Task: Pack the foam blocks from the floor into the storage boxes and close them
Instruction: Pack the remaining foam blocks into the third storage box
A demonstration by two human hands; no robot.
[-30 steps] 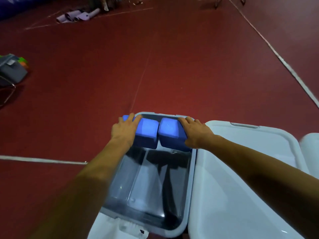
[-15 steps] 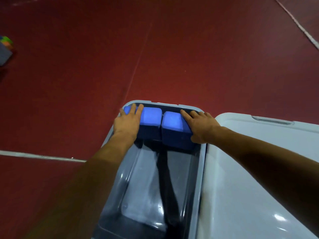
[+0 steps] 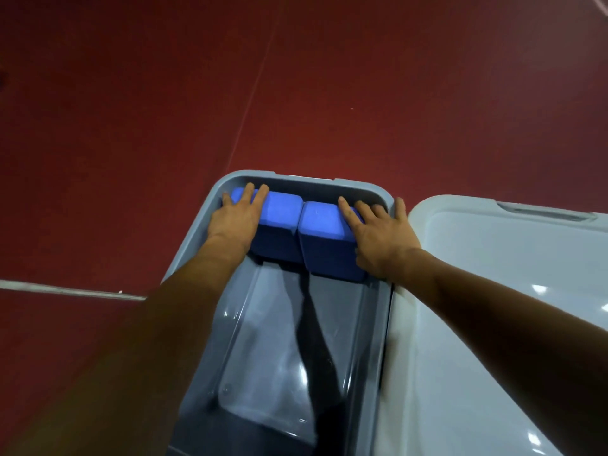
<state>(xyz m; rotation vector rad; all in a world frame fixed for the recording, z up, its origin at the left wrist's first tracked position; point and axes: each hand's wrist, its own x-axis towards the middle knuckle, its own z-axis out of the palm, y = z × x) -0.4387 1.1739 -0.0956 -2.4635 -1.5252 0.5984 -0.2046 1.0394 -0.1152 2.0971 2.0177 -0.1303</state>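
Blocks: two blue foam ones, L block point(image 3: 283, 212) & R block point(image 3: 320, 218), touching side by side inside the open box point(image 3: 362, 185), at its 12 o'clock end. Hands apart. L hand point(image 3: 235, 222) lies flat on L block, fingers straight. R hand point(image 3: 381, 235) lies flat on R block, fingers spread, thumb over box edge. White lid point(image 3: 493, 258) at box's 3 o'clock, on red floor point(image 3: 329, 93).

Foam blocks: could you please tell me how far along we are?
Done: two blue foam blocks sit adjacent at the far end of the storage box. In hand: left hand and right hand press one each. Left: the box is mostly unfilled and open, white lid beside it.
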